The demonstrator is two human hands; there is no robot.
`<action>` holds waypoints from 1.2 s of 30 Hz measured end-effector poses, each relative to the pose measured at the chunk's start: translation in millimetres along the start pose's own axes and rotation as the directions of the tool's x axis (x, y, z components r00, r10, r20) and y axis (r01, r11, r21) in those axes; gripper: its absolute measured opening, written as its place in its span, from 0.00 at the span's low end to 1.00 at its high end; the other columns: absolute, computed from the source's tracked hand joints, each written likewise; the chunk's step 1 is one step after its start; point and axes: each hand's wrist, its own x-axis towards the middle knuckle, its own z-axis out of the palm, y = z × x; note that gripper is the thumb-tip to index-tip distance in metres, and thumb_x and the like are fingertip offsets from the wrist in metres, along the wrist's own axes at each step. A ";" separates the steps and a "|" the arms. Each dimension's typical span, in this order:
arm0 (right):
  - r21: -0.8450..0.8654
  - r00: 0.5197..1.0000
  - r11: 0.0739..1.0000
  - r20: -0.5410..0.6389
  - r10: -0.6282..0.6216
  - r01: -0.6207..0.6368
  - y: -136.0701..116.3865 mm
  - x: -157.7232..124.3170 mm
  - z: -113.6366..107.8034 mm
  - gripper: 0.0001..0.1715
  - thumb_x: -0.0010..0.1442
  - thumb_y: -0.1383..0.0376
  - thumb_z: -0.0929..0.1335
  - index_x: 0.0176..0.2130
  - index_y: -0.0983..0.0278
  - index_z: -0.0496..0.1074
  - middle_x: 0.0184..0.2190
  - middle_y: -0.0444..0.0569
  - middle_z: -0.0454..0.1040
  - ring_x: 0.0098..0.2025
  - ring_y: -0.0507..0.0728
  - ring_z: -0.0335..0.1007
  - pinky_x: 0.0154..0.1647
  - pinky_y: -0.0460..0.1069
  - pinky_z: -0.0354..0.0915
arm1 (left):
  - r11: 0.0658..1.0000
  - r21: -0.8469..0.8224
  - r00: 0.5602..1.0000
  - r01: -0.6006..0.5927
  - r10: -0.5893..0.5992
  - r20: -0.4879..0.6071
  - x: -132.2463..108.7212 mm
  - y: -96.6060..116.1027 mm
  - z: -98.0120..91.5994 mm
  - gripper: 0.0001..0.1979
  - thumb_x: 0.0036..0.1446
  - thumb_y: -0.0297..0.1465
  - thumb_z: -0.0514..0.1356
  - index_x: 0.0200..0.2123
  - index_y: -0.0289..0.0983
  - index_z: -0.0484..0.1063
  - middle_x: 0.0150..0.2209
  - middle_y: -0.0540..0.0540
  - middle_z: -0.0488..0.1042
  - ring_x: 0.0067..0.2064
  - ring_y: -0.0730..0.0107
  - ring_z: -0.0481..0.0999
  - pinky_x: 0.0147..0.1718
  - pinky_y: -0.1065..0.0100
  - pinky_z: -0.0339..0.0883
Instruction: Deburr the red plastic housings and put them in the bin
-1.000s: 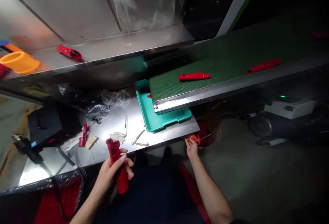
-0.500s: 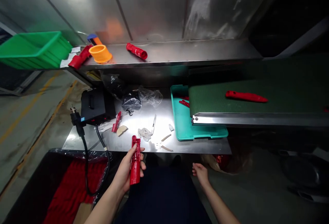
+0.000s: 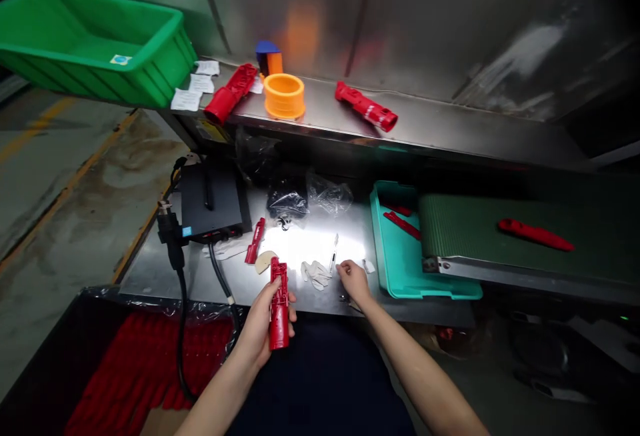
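Note:
My left hand (image 3: 263,319) is wrapped around a red plastic housing (image 3: 280,309), with its ribbed inner side turned up and its tubular end toward me. The thumb presses on its upper part. My right hand (image 3: 354,281) is over the bench near its front edge, fingers curled together and nothing visible in them. Just beside its fingertips lies a slim pen-like cutter (image 3: 334,249); I cannot tell whether they touch. A crumpled pale glove (image 3: 316,275) lies left of that hand. The pliers are mostly hidden beneath it. Another red part (image 3: 255,241) and a tan disc piece (image 3: 265,261) lie beyond my left hand.
A teal tray (image 3: 390,276) with red parts sits partly under a green conveyor (image 3: 460,223) carrying a red piece (image 3: 535,234). A black box (image 3: 213,199) with a thick cable stands left. The shelf above holds a green bin (image 3: 150,69), an orange ring (image 3: 284,97) and red housings (image 3: 367,108).
My right hand has moved from in front of the bench up and left to over the pliers. My left hand still holds the red housing. The view has shifted left.

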 end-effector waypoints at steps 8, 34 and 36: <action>-0.105 0.986 0.985 -0.108 0.125 -0.136 -51.6 54.8 16.4 0.17 0.72 0.58 0.72 0.56 0.64 0.73 0.53 0.53 0.76 0.49 0.61 0.77 0.51 0.60 0.77 | 0.995 -0.103 0.978 0.013 0.008 0.209 -21.2 50.2 -19.8 0.25 0.69 0.50 0.53 0.36 0.35 0.75 0.21 0.48 0.73 0.17 0.70 0.72 0.15 0.71 0.68; 0.928 0.825 0.220 -0.138 -0.547 0.302 -217.1 -147.4 -231.4 0.11 0.68 0.53 0.74 0.42 0.57 0.78 0.25 0.39 0.59 0.21 0.50 0.56 0.21 0.46 0.59 | 0.983 0.042 0.833 -0.178 0.128 0.538 -91.2 49.5 132.0 0.21 0.48 0.26 0.74 0.44 0.38 0.70 0.22 0.58 0.66 0.27 0.74 0.67 0.35 0.68 0.65; 0.881 0.809 0.311 -0.124 -0.574 0.356 -212.4 -159.8 -234.1 0.14 0.72 0.52 0.69 0.45 0.57 0.81 0.24 0.42 0.65 0.23 0.53 0.64 0.22 0.47 0.64 | 0.983 0.057 0.831 -0.173 0.115 0.544 -95.3 48.3 137.4 0.21 0.49 0.27 0.74 0.44 0.38 0.70 0.23 0.57 0.67 0.28 0.73 0.69 0.36 0.67 0.67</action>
